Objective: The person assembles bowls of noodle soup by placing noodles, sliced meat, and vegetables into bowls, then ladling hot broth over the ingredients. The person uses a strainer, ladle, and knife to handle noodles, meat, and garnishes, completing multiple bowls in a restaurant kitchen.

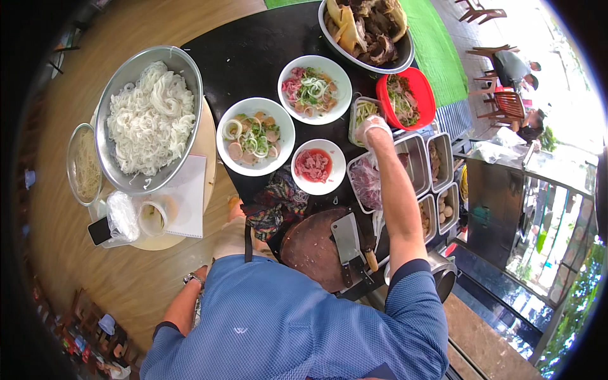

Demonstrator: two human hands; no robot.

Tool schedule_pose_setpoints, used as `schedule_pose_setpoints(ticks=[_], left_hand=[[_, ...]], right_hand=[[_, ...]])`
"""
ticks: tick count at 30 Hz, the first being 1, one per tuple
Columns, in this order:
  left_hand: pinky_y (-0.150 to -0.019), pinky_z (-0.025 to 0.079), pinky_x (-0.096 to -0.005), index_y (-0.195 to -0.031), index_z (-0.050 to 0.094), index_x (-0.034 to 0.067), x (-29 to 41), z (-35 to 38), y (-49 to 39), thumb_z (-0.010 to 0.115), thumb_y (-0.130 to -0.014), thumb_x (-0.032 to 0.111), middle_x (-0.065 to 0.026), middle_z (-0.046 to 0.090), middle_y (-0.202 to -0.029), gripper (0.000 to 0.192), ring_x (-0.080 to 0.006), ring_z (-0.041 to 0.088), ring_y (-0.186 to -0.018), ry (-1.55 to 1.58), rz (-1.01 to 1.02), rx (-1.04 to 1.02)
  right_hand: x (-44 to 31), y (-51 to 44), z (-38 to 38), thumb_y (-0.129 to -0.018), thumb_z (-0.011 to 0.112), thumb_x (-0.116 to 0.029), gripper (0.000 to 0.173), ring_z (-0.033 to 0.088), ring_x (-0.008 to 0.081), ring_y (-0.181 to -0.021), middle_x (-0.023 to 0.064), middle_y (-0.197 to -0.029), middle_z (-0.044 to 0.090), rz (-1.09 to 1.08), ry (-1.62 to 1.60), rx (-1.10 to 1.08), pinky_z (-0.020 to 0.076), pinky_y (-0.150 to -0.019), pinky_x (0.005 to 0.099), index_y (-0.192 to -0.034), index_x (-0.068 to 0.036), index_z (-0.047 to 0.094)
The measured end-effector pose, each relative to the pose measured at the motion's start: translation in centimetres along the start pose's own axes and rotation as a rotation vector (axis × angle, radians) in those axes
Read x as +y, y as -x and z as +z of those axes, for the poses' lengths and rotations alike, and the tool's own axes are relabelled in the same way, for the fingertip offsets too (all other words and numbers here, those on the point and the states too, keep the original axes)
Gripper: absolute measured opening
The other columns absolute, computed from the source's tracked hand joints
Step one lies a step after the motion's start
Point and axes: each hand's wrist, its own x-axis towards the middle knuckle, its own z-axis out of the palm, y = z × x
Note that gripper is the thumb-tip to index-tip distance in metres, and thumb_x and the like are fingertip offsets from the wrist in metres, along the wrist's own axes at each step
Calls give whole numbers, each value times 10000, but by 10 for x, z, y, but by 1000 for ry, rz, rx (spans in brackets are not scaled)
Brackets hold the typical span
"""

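Note:
My right hand (373,128), in a clear plastic glove, reaches into a plastic container of pale sliced vegetables (366,110); its fingertips are hidden. My left hand (202,274) hangs low beside my body, mostly hidden past a wristwatch (193,278). Left of the container stands a white bowl (314,90) with red meat, onion rings and herbs. Nearer is another white bowl (255,137) with sliced sausage, onion and herbs. A smaller white bowl (318,166) holds raw meat in red liquid. Beyond the container sits a red tub (408,99) of shredded greens and onion.
A large metal bowl of white rice noodles (151,118) stands left. Cooked meat and bones fill another metal bowl (368,33) at the back. A cleaver (348,237) lies on a round chopping board (308,247). Food trays (413,159) stand right; a patterned cloth (275,204) bunches at the table edge.

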Motion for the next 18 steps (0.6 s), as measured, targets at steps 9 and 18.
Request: schedule_pose_setpoints(ticks=[9,18], left_hand=[[-973,473,-451,-1210,597,-35,-28,22,-33,613,-846,443,-309,605,-1235,602,-408,595,-1172,22,74,35],[-1011,446,-446,-1271,559,4,-51,29,-55,605,-859,445,-281,576,-1299,606,-401,553,-1230,36,65,54]], right_hand=[[-2,21,-13,-779,646,-255,434,659,341,-1089,233,-1145,675,74,-217,105,527,-937,414,-1158,-42,647],[28,23,-16,-759,682,-237,515,693,317,-959,207,-1032,701,-35,-393,93,546,-847,401,-1257,-118,633]])
